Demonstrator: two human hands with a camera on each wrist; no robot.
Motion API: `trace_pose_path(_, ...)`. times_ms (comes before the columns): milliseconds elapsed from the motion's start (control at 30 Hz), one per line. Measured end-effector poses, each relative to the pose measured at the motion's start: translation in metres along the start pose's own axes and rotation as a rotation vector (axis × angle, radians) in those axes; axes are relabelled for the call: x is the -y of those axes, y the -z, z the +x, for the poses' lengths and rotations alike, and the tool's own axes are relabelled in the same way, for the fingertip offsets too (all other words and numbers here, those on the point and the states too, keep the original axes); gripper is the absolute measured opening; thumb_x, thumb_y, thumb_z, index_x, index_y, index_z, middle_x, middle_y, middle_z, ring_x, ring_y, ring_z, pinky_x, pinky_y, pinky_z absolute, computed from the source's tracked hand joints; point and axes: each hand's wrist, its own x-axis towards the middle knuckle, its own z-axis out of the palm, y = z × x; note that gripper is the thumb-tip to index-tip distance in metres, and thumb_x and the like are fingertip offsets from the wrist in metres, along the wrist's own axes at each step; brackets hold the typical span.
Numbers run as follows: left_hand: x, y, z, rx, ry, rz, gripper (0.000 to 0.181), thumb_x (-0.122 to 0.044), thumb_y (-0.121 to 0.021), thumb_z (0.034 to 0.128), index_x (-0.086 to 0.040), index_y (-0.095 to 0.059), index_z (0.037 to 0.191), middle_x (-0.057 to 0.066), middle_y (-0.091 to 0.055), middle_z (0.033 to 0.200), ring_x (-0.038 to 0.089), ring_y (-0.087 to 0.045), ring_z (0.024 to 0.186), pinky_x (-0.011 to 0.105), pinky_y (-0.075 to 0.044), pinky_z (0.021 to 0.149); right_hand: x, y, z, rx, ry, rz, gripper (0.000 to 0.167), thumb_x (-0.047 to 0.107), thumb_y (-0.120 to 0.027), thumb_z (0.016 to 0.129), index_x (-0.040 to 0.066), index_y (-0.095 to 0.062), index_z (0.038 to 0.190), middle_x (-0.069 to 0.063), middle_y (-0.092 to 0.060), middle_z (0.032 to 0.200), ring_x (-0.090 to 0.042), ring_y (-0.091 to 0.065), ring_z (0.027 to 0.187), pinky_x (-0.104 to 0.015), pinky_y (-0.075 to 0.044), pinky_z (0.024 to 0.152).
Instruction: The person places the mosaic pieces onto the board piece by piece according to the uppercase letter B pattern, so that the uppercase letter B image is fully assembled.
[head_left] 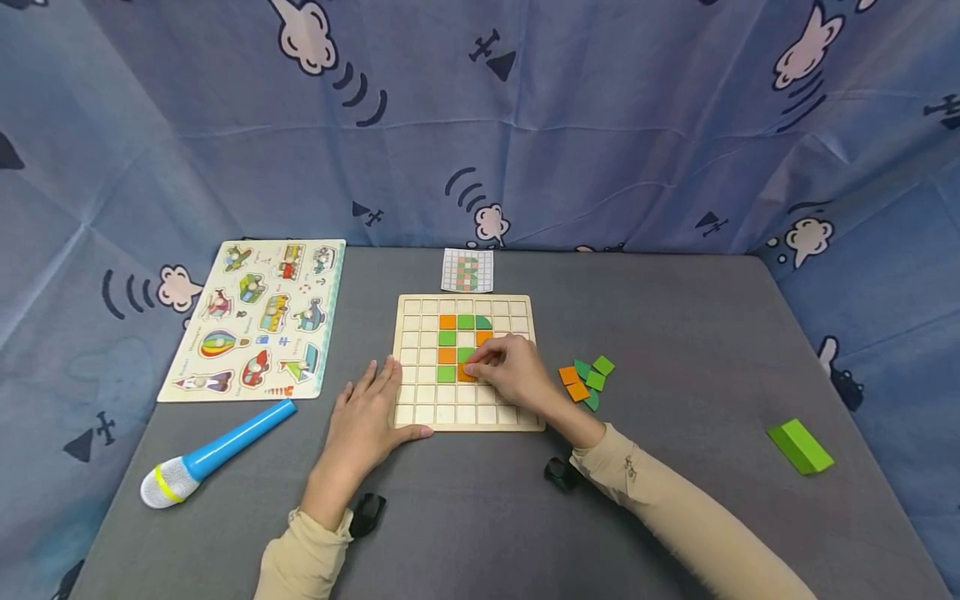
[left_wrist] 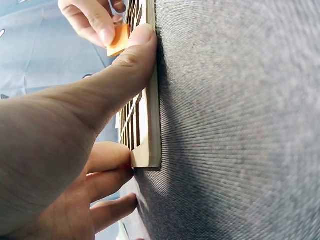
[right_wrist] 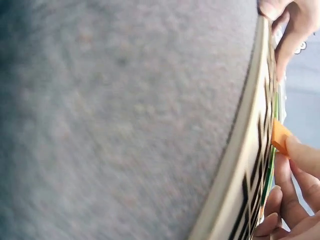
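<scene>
On the wooden grid board lie orange and green squares and a dark green quarter-round piece. The right hand pinches an orange square over the board's middle; in the right wrist view this orange square is tilted between thumb and fingers. The left hand rests at the board's lower left corner, its fingers along the left edge and thumb on the front edge. In the left wrist view the thumb of the left hand presses on the board's rim.
A pattern card lies behind the board. Loose orange and green pieces lie to its right, a green block at the far right. On the left are a picture puzzle board and a blue toy microphone.
</scene>
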Motion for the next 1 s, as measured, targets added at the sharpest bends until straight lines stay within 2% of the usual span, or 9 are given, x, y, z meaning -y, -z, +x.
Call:
trace_pose_path(200, 0.000, 0.000, 0.000, 0.000, 0.001, 0.000, 0.110, -0.054, -0.088, 0.0805, -0.001, -0.038, 0.164, 0.017, -0.036, 0.171, 0.041, -0.033, 0.160, 0.069, -0.033, 0.122, 0.001, -0.003, 0.000, -0.005, 0.009, -0.008, 0.006, 0.011, -0.087, 0.088, 0.006, -0.085, 0.091, -0.006, -0.079, 0.089, -0.012, -0.065, 0.074, -0.022, -0.051, 0.067)
trace_pose_path(433, 0.001, -0.001, 0.000, 0.001, 0.002, -0.001, 0.113, -0.055, -0.089, 0.0793, -0.001, -0.037, 0.164, 0.017, -0.034, 0.172, 0.041, -0.031, 0.160, 0.069, -0.032, 0.122, 0.001, -0.005, 0.000, -0.005, 0.015, -0.041, 0.005, 0.011, -0.085, 0.091, 0.006, -0.085, 0.090, -0.007, -0.075, 0.092, -0.018, -0.062, 0.086, -0.028, -0.048, 0.076)
trace_pose_path(700, 0.000, 0.000, 0.000, -0.004, 0.000, -0.008, 0.111, -0.054, -0.089, 0.0796, -0.001, -0.039, 0.163, 0.017, -0.036, 0.171, 0.041, -0.033, 0.160, 0.070, -0.033, 0.121, 0.001, -0.001, -0.002, 0.008, 0.030, -0.046, 0.004, 0.007, -0.083, 0.091, 0.003, -0.085, 0.093, -0.008, -0.074, 0.089, -0.018, -0.061, 0.085, -0.030, -0.046, 0.082)
trace_pose_path(833, 0.000, -0.001, 0.000, -0.004, -0.001, -0.009, 0.111, -0.054, -0.089, 0.0801, -0.001, -0.039, 0.163, 0.017, -0.036, 0.171, 0.041, -0.032, 0.160, 0.070, -0.033, 0.122, -0.003, 0.004, -0.005, 0.031, 0.017, -0.044, 0.004, 0.004, -0.080, 0.093, 0.006, -0.084, 0.095, -0.005, -0.072, 0.089, -0.019, -0.058, 0.090, -0.033, -0.046, 0.085)
trace_pose_path(1000, 0.001, -0.001, 0.000, -0.002, -0.002, -0.010, 0.112, -0.054, -0.089, 0.0800, -0.001, -0.037, 0.164, 0.017, -0.034, 0.172, 0.041, -0.030, 0.160, 0.070, -0.031, 0.123, -0.015, 0.013, -0.011, 0.012, 0.029, -0.057, 0.009, 0.003, -0.079, 0.093, 0.010, -0.083, 0.096, -0.003, -0.070, 0.090, -0.020, -0.059, 0.093, -0.034, -0.048, 0.087)
